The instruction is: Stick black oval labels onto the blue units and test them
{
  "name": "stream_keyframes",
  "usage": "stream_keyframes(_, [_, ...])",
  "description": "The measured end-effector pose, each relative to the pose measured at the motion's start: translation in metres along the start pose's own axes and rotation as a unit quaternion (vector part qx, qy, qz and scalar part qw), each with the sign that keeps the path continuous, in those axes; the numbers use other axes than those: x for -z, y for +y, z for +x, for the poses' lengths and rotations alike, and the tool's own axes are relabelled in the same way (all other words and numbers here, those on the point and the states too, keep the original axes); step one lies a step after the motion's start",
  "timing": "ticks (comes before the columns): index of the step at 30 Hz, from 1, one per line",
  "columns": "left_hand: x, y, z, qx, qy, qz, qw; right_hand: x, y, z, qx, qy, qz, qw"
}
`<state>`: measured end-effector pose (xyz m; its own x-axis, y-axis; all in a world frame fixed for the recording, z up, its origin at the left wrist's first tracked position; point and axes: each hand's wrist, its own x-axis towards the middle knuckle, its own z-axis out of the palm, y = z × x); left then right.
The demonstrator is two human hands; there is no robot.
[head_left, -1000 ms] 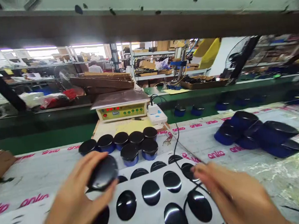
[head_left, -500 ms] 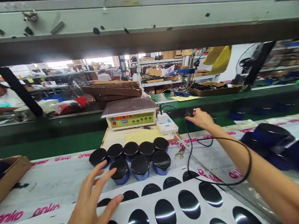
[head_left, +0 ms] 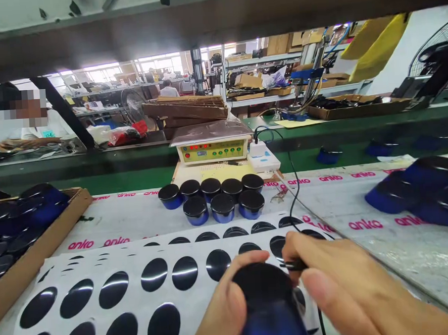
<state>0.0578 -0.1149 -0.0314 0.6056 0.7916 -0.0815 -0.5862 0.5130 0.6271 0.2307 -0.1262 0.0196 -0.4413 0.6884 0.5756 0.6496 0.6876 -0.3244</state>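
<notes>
Blue cup [head_left: 273, 311] is over dotted sheet [head_left: 139, 306], shelves [head_left: 263, 60] beyond.

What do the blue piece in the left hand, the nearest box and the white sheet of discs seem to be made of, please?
Blue piece: perhaps plastic or coated metal, from its smooth surface; blur leaves this open.
Nearest box: probably cardboard, from its matt brown wall.
White sheet: possibly paper, looking thin; its black discs shine with bright streaks.

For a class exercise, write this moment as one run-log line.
left hand: holds blue-black piece | right hand: holds slim black tool beside it | similar pieces: standing beyond sheet
</notes>
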Motion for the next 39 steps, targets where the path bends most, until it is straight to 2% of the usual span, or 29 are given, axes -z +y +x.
stream_keyframes(3, [0.007, 0.003, -0.008, 0.022, 0.036, -0.092, 0.995, -0.001, 0.001, -0.001, 0.018, 0.016, -0.020, 1.000])
stream_keyframes(8, [0.014, 0.005, -0.011, 0.013, 0.100, -0.069, 0.993, -0.018, -0.003, -0.007, 0.047, 0.039, -0.043, 0.997])
stream_keyframes(12, [0.018, 0.001, -0.010, -0.061, 0.149, 0.068, 0.985, -0.022, -0.005, -0.013, 0.070, 0.054, -0.104, 0.991])
stream_keyframes(15, [0.019, 0.001, -0.012, -0.145, 0.163, 0.214, 0.952, -0.020, -0.007, -0.015, 0.091, 0.044, -0.144, 0.984])
stream_keyframes(19, [0.015, 0.004, -0.020, -0.131, 0.148, 0.373, 0.906, -0.022, -0.005, -0.016, 0.051, 0.032, -0.117, 0.991])
stream_keyframes(20, [0.014, 0.004, -0.020, -0.136, 0.153, 0.423, 0.882, -0.024, -0.003, -0.017, 0.031, 0.025, -0.097, 0.994])
stream_keyframes(21, [0.015, 0.004, -0.021, -0.156, 0.162, 0.483, 0.846, -0.027, -0.001, -0.019, 0.006, 0.010, -0.074, 0.997])
stream_keyframes(22, [0.016, 0.004, -0.020, -0.191, 0.167, 0.548, 0.797, -0.031, 0.002, -0.022, -0.016, -0.002, -0.053, 0.998])
stream_keyframes(24, [0.020, 0.005, -0.017, -0.286, 0.143, 0.668, 0.673, -0.039, 0.008, -0.030, -0.038, 0.007, -0.042, 0.998])
stream_keyframes(26, [0.024, 0.007, -0.013, -0.389, 0.083, 0.736, 0.548, -0.046, 0.012, -0.038, -0.045, 0.032, -0.050, 0.997])
stream_keyframes(27, [0.024, 0.010, -0.012, -0.433, 0.050, 0.752, 0.495, -0.049, 0.013, -0.042, -0.049, 0.036, -0.050, 0.997])
stream_keyframes(28, [0.024, 0.013, -0.011, -0.465, 0.022, 0.759, 0.455, -0.051, 0.013, -0.046, -0.053, 0.033, -0.043, 0.997])
stream_keyframes(29, [0.023, 0.016, -0.010, -0.484, 0.000, 0.763, 0.429, -0.052, 0.013, -0.049, -0.057, 0.026, -0.033, 0.998])
stream_keyframes(30, [0.021, 0.019, -0.010, -0.487, -0.018, 0.768, 0.416, -0.053, 0.013, -0.051, -0.058, 0.019, -0.024, 0.998])
stream_keyframes(33, [0.012, 0.028, -0.011, -0.462, -0.063, 0.780, 0.417, -0.053, 0.011, -0.055, -0.059, 0.017, -0.018, 0.998])
stream_keyframes(37, [0.002, 0.033, -0.013, -0.450, -0.092, 0.800, 0.387, -0.055, 0.010, -0.055, -0.064, 0.028, -0.013, 0.997])
stream_keyframes(39, [0.001, 0.033, -0.014, -0.425, -0.102, 0.814, 0.382, -0.058, 0.010, -0.056, -0.068, 0.031, -0.007, 0.997])
